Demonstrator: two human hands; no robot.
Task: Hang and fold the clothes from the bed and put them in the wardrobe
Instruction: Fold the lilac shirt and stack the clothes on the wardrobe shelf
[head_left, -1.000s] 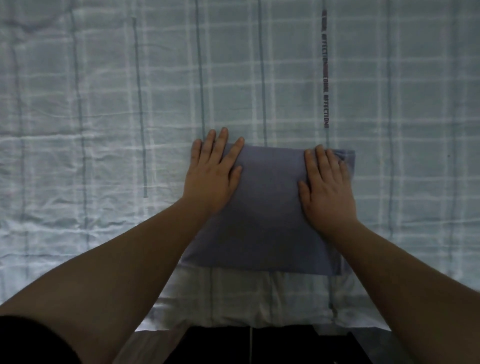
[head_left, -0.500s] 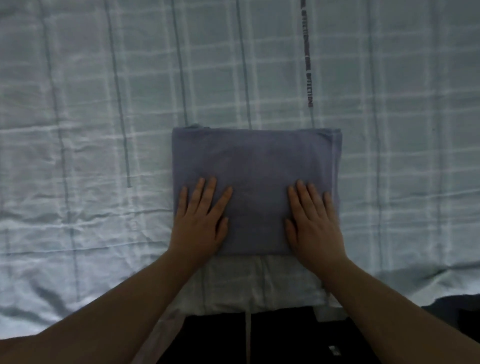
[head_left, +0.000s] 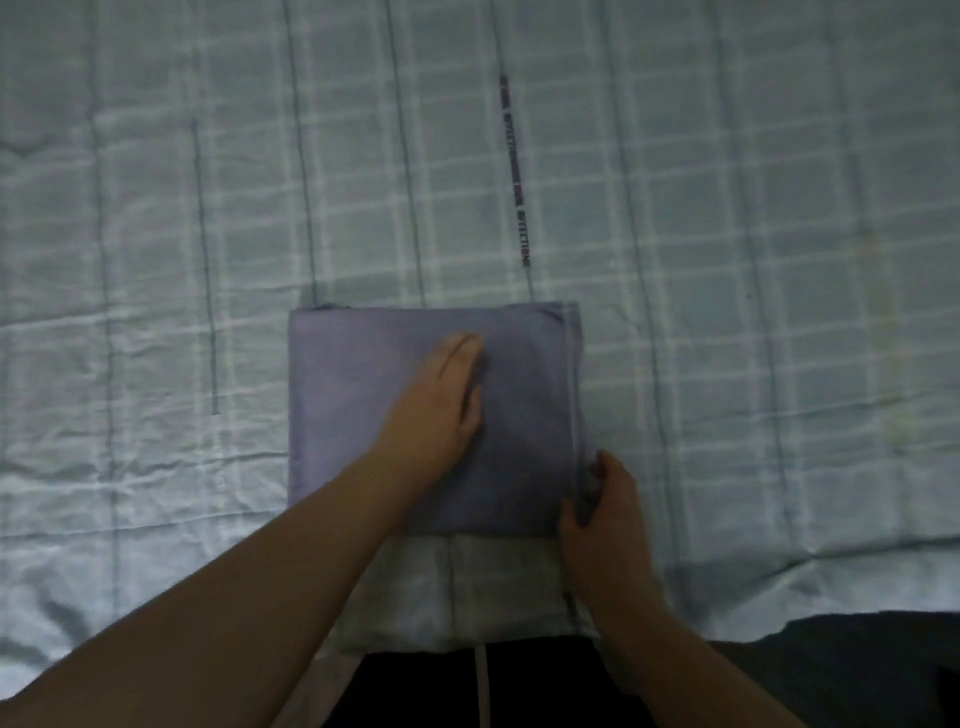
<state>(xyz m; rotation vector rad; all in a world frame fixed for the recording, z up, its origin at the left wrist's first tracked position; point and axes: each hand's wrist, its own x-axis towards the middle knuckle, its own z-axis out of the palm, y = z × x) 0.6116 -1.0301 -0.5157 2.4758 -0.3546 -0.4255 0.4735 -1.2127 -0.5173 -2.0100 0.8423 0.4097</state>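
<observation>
Both hands have shifted — left hand (head_left: 441, 405) lies flat, pressing the folded blue garment (head_left: 363, 415) at centre; right hand (head_left: 602, 504) pinches its 4 o'clock corner on the bed (head_left: 727, 260) — likely another fold

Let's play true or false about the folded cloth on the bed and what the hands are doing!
1. The purple cloth is folded into a square. True.
2. It lies on a checked bedsheet. True.
3. The left hand is lifted off the cloth. False: it rests flat on top of it.
4. The right hand is at the cloth's far left corner. False: its grip is on the near right corner.
5. The cloth hangs on a hanger. False: it lies on the bed.
</observation>
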